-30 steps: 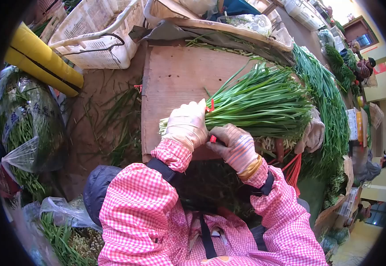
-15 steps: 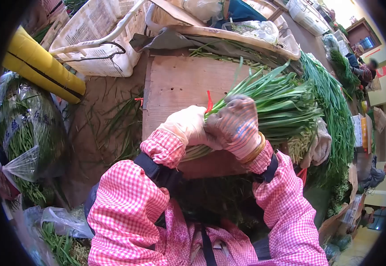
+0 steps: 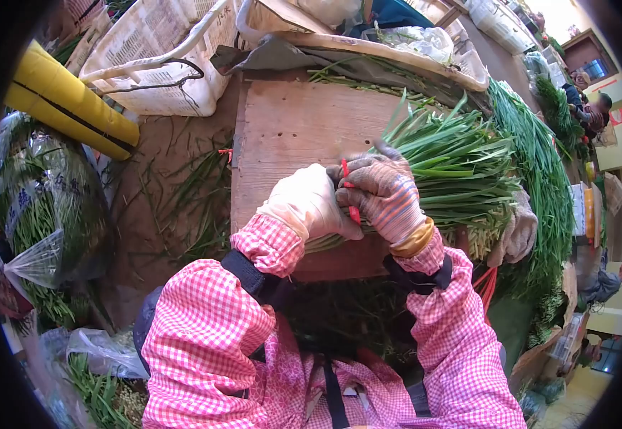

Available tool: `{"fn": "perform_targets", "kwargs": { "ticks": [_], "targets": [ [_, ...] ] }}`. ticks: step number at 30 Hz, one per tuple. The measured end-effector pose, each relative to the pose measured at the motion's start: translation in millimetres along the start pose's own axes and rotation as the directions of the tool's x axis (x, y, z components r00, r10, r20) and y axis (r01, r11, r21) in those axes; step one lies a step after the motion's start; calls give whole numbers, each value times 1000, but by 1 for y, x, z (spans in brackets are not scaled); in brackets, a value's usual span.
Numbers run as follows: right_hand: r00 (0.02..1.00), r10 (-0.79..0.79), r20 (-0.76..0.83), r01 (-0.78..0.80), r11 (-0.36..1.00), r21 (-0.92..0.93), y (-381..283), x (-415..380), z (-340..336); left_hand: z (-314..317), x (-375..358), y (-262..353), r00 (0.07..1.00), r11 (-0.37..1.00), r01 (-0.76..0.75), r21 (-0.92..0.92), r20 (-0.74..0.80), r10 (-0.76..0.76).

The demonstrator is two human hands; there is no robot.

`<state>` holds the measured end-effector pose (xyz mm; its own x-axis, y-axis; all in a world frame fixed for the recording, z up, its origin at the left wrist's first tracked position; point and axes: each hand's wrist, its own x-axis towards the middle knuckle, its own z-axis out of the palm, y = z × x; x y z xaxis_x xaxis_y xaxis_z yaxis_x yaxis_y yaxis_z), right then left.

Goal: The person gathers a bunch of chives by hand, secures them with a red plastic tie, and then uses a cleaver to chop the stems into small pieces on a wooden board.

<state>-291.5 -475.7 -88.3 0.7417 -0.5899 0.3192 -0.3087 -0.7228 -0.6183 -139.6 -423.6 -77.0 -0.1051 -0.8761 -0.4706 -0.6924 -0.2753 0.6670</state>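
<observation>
A bunch of long flat green leaves, looking like garlic chives, lies across the wooden board. My left hand, in a pale glove, is closed around the narrow part of the bunch on its left side. My right hand, in a dirty striped glove, has its fingers bent at a red tie on the bunch, close beside the left hand. The tie is partly hidden by the right fingers. A grey cloth lies by the pale stem ends at the right.
More long greens hang at the board's right. White plastic baskets stand behind, near a yellow roll. A clear bag of greens sits at the left. Red ties hang by my right forearm. Other people are farther right.
My right hand has turned, its fingers now at the red tie. The tie's upright end has come down across the bunch between my hands. The left hand stays nearly in place.
</observation>
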Motion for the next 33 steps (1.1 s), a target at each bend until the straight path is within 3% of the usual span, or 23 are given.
{"fn": "perform_targets", "kwargs": {
  "ticks": [2, 3, 5, 6, 8, 9, 11, 13, 16, 19, 20, 23, 24, 25, 26, 28, 29, 30, 31, 32, 33],
  "targets": [
    [997, 10, -77, -9, 1000, 21, -1, -7, 4, -1, -5, 7, 997, 996, 60, 62, 34, -62],
    [993, 16, -118, -13, 999, 31, -3, -10, 5, 4, -6, 2, 995, 997, -77, -1, -63, 76],
    [976, 0, -219, 3, 1000, 14, -3, -21, 11, 14, -14, -6, 905, 930, -358, -79, -276, 324],
    [970, 1, -245, 8, 999, 35, -2, -28, 13, 22, -16, -7, 865, 905, -423, 38, -280, 416],
    [958, 65, -280, -48, 997, 67, -10, -35, 15, 48, -18, -11, 837, 924, -335, 183, -392, 381],
    [954, 14, -298, -15, 1000, -1, -14, -33, 16, 56, -14, -15, 808, 925, -282, 255, -457, 373],
    [943, -72, -325, 33, 992, -124, -28, -34, 19, 66, -14, -26, 742, 886, -313, 342, -495, 453],
    [969, -125, -214, 67, 963, -260, -37, -33, 11, 73, -14, -28, 668, 861, -301, 410, -554, 497],
    [991, -133, -18, 119, 933, -338, -31, -28, 2, 72, -20, -26, 658, 852, -339, 399, -547, 517],
    [998, -65, -5, 64, 982, -179, -27, -28, 1, 61, -24, -21, 708, 878, -352, 325, -521, 477],
    [985, -158, -72, 134, 955, -266, -29, -29, 5, 61, -25, -19, 736, 892, -353, 283, -505, 451],
    [994, -111, 7, 109, 961, -255, -36, -30, -4, 67, -24, -20, 665, 873, -351, 339, -567, 487],
    [989, -137, 47, 143, 970, -196, -37, -26, -14, 68, -23, -22, 658, 864, -343, 369, -562, 501],
    [992, -59, -107, 58, 998, -14, -49, -26, -26, 68, -22, -23, 650, 854, -336, 398, -558, 516],
    [994, -59, -96, 45, 988, -147, -70, -12, -48, 68, -21, -23, 641, 845, -326, 425, -557, 527],
    [992, -73, 99, 109, 891, -440, -92, 5, -63, 68, -23, -23, 686, 858, -314, 406, -528, 501],
    [958, -60, 280, 216, 791, -572, -98, 11, -58, 66, -23, -22, 704, 862, -308, 403, -512, 492],
    [895, -15, 446, 342, 666, -663, -104, 18, -51, 62, -22, -21, 782, 887, -313, 340, -437, 444],
    [835, 242, 494, 251, 631, -734, -98, 22, -36, 62, -22, -20, 764, 887, -308, 343, -467, 446],
    [715, 482, 506, 201, 552, -809, -94, 26, -22, 65, -21, -20, 746, 889, -301, 345, -495, 445],
    [630, 581, 515, 211, 510, -834, -93, 30, -16, 68, -20, -22, 728, 892, -294, 345, -523, 442]
  ]
}}
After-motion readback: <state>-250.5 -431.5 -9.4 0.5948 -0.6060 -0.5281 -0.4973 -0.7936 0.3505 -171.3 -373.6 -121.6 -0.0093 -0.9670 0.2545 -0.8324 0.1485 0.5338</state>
